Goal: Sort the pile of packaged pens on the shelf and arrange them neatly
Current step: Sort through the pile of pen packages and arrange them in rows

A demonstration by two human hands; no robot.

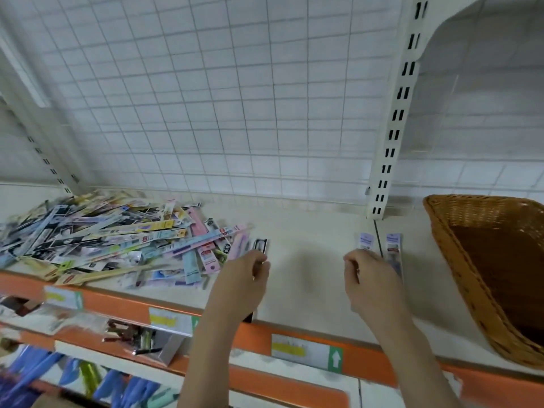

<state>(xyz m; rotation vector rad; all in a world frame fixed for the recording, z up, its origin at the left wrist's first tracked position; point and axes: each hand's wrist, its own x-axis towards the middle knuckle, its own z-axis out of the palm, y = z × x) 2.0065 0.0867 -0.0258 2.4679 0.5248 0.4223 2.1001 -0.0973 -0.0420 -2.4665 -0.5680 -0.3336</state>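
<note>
The shelf (309, 260) runs across the middle of the frame, cream on top with an orange front edge. Behind it stands a white wire grid back panel (220, 98) and a slotted upright (391, 136). At the right edge sits a woven wicker basket (441, 231), tilted, its inside dark.

The pile of packaged pens (112, 240) fills the left part of the shelf, a loose heap of long narrow packets lying crossed at every angle, most with their long axes running left to right or slanting. It lies directly left of the left hand (244, 275), whose fingers reach just past its right fringe, so this hand is much the nearer to the pile. The right hand is well apart from the pile, across a bare stretch of shelf.

The left hand has its fingers curled and appears to pinch a dark-ended pen packet (260, 245), whose top sticks up beyond the knuckles, pointing toward the back of the shelf.

The right hand (368, 278) is also curled, fingertips at the near ends of two pale purple pen packets (366, 241) lying side by side just right of centre, long axes running front to back, parallel, just left of the basket. Whether it grips one or only touches them I cannot tell; blur hides the fingertips.
</note>
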